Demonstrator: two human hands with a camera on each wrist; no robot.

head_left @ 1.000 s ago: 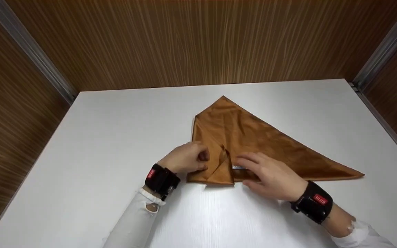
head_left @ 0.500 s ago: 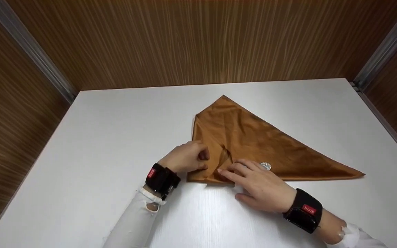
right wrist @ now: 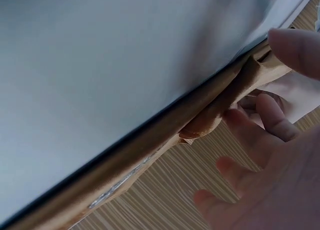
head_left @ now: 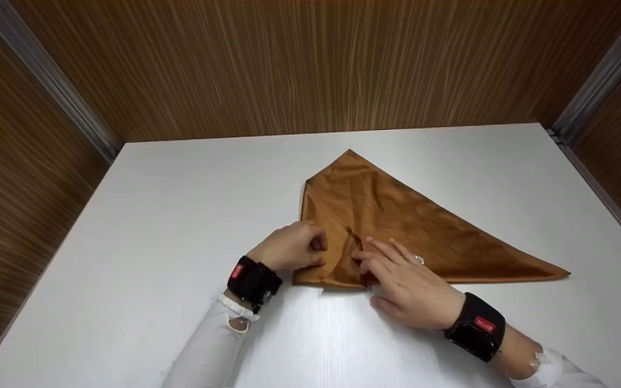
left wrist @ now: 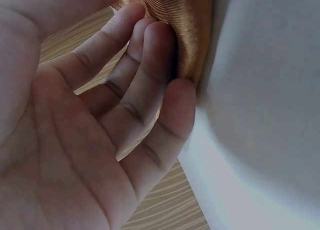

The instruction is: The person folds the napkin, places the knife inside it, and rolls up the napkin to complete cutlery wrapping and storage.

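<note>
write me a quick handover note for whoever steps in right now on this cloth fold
Left hand: curled, gripping the folded left corner of the brown cloth.
Right hand: fingers straight, pressing the small flap beside it at the near edge.
Cloth lies as a triangle on the white table; a small silver object sits on it by the right hand.
Done: left corner folded in.
Left: the long right point is unfolded and flat.

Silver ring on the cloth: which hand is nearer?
Right. The right hand lies beside the ring, its fingers almost touching it; the left hand holds the cloth fold farther left.
</note>
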